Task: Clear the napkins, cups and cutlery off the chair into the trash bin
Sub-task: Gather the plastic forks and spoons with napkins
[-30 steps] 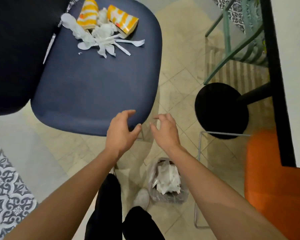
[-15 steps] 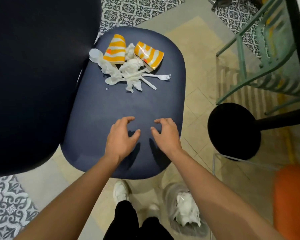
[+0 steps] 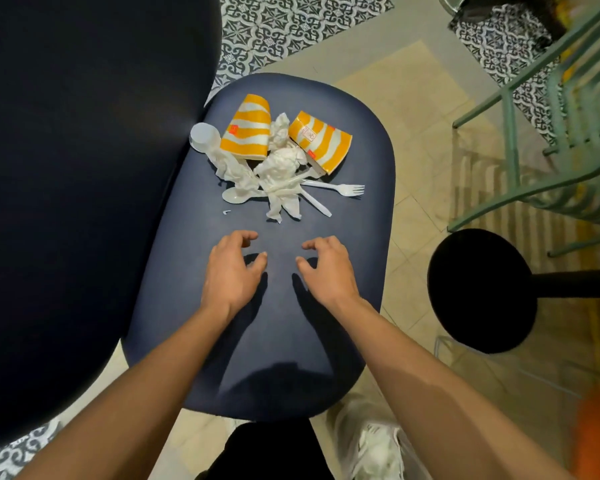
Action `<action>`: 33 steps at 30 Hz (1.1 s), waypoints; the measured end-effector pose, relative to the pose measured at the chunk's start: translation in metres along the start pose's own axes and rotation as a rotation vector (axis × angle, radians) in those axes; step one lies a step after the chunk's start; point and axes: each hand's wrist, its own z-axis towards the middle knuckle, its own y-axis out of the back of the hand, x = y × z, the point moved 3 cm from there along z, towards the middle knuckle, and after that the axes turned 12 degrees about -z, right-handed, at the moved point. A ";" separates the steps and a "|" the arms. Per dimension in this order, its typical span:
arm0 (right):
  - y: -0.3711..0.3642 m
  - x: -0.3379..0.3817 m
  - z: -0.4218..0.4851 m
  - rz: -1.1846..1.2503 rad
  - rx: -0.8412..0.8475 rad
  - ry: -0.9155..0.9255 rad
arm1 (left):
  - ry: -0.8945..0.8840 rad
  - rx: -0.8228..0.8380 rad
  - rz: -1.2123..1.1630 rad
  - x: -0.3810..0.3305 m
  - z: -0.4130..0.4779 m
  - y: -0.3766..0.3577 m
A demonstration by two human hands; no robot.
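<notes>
Hovering over the middle of the blue chair seat (image 3: 274, 323), my left hand (image 3: 232, 271) and right hand (image 3: 326, 271) are side by side, fingers curled open and holding nothing. Near the far edge of the seat lie a white lid (image 3: 204, 136), a striped cup (image 3: 248, 128), crumpled napkins (image 3: 278, 164), another striped cup (image 3: 321, 140) and a white fork (image 3: 340, 188). The trash bin (image 3: 378, 448) peeks out below the near edge, on the right.

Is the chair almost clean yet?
Not yet. The bin by the feet already holds crumpled paper. Both hands, left and right, are empty above the chair. Two striped cups, napkins, a fork and a spoon are left.
</notes>
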 end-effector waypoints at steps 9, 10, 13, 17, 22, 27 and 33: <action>0.013 0.023 0.060 -0.057 0.036 0.113 | 0.044 -0.082 -0.024 -0.003 0.047 -0.004; 0.015 0.027 0.066 -0.075 0.030 0.127 | 0.044 -0.087 -0.027 -0.003 0.051 -0.003; 0.021 0.040 0.091 -0.125 -0.016 0.171 | 0.036 -0.083 -0.047 -0.005 0.066 -0.003; 0.029 0.053 0.126 -0.274 -0.110 0.253 | 0.020 -0.063 -0.076 -0.005 0.084 -0.004; 0.022 0.058 0.151 -0.523 -0.095 0.343 | 0.021 -0.028 -0.115 -0.003 0.099 -0.007; 0.013 0.056 0.149 -0.576 -0.084 0.361 | 0.025 -0.014 -0.142 0.001 0.106 -0.009; 0.016 0.052 0.134 -0.420 -0.153 0.424 | 0.068 -0.028 -0.219 0.000 0.112 -0.011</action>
